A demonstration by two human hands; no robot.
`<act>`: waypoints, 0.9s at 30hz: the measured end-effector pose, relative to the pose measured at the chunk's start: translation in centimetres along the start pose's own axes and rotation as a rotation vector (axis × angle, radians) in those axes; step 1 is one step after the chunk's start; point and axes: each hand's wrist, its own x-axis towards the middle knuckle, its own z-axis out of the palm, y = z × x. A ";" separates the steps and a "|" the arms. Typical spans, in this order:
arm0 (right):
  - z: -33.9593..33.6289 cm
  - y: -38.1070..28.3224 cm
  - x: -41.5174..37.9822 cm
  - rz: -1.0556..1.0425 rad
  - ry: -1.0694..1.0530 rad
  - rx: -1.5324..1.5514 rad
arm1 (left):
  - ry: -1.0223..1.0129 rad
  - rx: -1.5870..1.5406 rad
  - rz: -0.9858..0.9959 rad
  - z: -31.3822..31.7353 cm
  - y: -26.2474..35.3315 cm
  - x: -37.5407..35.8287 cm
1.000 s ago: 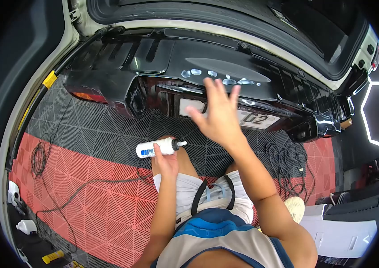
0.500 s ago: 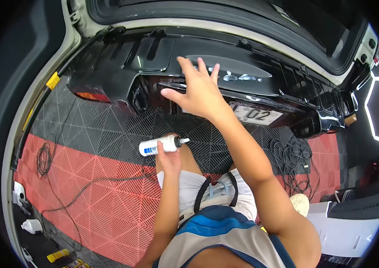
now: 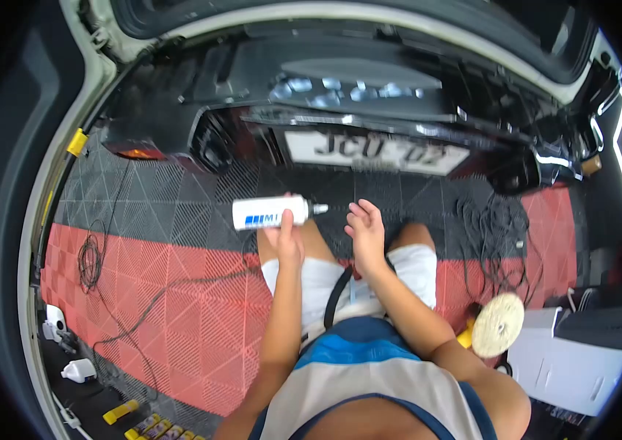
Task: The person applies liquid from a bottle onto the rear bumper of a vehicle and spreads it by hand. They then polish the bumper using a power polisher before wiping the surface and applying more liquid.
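Head view: left hand (image 3: 286, 236) grips a white bottle (image 3: 270, 212) lying sideways over the knees, nozzle pointing right toward the right hand (image 3: 366, 229), just beside it, fingers loosely curled and empty, near the car bumper (image 3: 369, 110).

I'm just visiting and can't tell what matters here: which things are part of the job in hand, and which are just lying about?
In use:
- white squeeze bottle, held in the left hand
- right hand, open beside the bottle's nozzle
- black rear bumper, dotted with pale blobs

Lying about:
- round polishing pad
- coiled black cable
- white jug
- yellow tool
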 end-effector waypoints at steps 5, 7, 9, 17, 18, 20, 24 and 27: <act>-2.8 2.6 0.3 0.357 -0.104 0.384 | -0.085 0.177 -0.018 -0.2 -0.6 -0.8; -2.7 1.9 0.4 0.388 -0.109 0.422 | -0.111 0.197 -0.012 0.5 -0.5 -1.0; -2.8 2.1 0.5 0.409 -0.109 0.429 | -0.174 0.263 0.028 1.0 -0.3 -1.4; -3.7 3.0 0.5 0.485 -0.110 0.476 | -0.200 0.320 -0.019 2.1 -0.1 -2.4; -3.8 3.1 0.5 0.486 -0.105 0.495 | -0.200 0.325 -0.029 2.1 -0.1 -2.5; -3.7 3.1 0.5 0.483 -0.095 0.519 | -0.215 0.338 -0.015 1.7 -0.5 -2.2; -3.6 3.3 0.6 0.504 -0.087 0.533 | -0.209 0.361 -0.012 1.4 -0.6 -2.0; -3.3 3.2 0.7 0.506 -0.085 0.538 | -0.201 0.377 -0.028 1.0 -0.6 -1.6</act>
